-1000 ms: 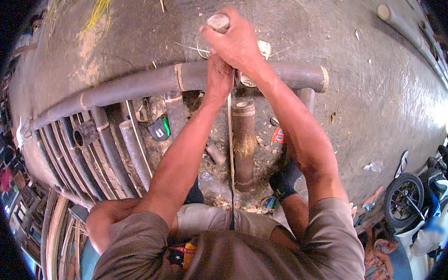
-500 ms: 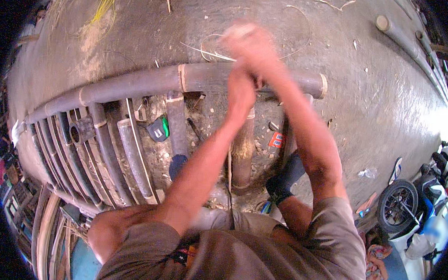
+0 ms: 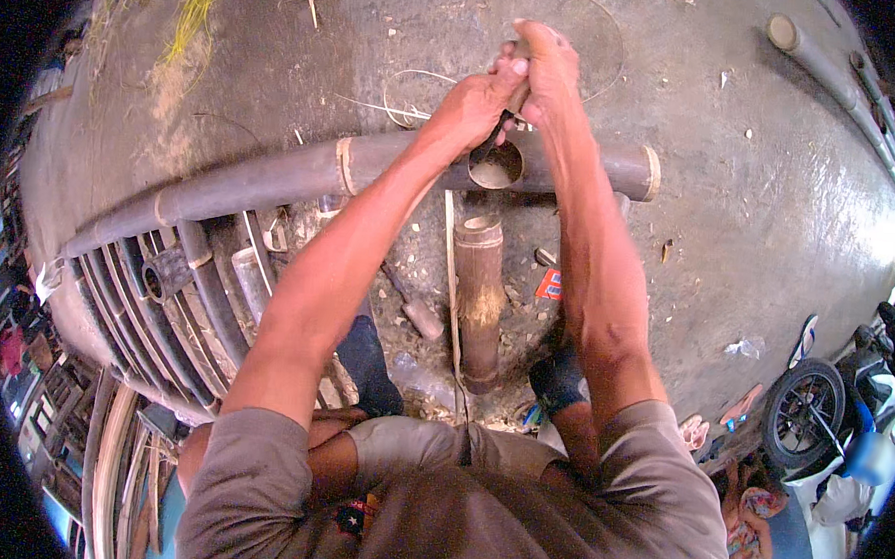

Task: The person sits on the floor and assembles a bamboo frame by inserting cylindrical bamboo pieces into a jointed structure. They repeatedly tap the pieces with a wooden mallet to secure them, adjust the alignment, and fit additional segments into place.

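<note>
A long brown bamboo pole [image 3: 252, 176] lies crosswise before me, with a round hole [image 3: 495, 168] cut in its side. Just beyond the hole, my left hand [image 3: 472, 109] is closed around a wooden-handled tool [image 3: 518, 98]. Its dark blade points down towards the hole; whether the tip touches the rim I cannot tell. My right hand [image 3: 553, 72] wraps the handle's upper end, thumb sticking out. Below the hole, a short bamboo piece [image 3: 480, 301] points its open end at the pole, apart from it.
Bamboo slats [image 3: 156, 317] form a frame on the left. A second wooden-handled tool [image 3: 423, 316] and a red-orange packet [image 3: 549, 283] lie between my legs and the pole. Thin strips [image 3: 405, 108] curl beyond it. A motorcycle wheel [image 3: 804, 415] stands at right; bamboo poles [image 3: 836, 82] lie far right.
Both hands have moved up and away from the pole, uncovering the hole. The left forearm has swung left across the frame. The short bamboo piece's open end now shows.
</note>
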`<state>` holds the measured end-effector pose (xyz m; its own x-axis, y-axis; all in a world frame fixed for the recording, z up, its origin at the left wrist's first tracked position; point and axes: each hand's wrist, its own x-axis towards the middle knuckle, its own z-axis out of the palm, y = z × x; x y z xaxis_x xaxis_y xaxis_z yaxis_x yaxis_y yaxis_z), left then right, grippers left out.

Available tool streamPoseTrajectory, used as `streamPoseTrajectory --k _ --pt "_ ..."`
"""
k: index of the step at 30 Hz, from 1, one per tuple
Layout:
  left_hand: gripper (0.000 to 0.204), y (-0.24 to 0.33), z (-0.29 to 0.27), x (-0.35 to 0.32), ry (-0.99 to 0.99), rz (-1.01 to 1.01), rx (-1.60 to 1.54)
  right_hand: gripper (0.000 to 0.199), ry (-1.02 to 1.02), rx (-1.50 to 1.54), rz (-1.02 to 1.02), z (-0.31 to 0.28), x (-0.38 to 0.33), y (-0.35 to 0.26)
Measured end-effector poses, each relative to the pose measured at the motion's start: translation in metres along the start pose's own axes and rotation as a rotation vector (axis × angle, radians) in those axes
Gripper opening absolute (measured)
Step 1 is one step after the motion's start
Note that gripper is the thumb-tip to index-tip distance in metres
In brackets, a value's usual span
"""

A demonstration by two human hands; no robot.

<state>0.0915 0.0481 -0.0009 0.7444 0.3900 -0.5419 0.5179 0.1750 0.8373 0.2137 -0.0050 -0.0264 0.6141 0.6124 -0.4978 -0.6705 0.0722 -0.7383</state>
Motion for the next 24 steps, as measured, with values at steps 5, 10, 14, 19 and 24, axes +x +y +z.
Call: streamPoseTrajectory --k 5,10,14,19,24 --pt "0.079 -0.008 0.009 -0.036 0.399 -0.015 -0.069 0.02 -0.345 -0.27 0.173 0.04 -0.001 0.006" --pt "0.071 -0.043 0.062 -0.075 0.938 -0.001 -0.614 0.039 -0.87 -0.801 0.003 0.085 -0.043 0.04" --pt "0.067 -0.033 0.064 -0.074 0.919 -0.077 -0.852 0.046 -1.099 -1.07 -0.295 0.084 -0.024 0.056" --pt "0.063 -0.008 0.036 -0.007 0.206 -0.219 -0.608 0.028 -0.444 -1.311 -0.694 0.01 0.039 0.013" --pt "0.067 0.004 0.032 -0.006 -0.051 -0.145 -0.213 0.032 0.23 -0.709 -0.087 -0.005 -0.007 -0.013"
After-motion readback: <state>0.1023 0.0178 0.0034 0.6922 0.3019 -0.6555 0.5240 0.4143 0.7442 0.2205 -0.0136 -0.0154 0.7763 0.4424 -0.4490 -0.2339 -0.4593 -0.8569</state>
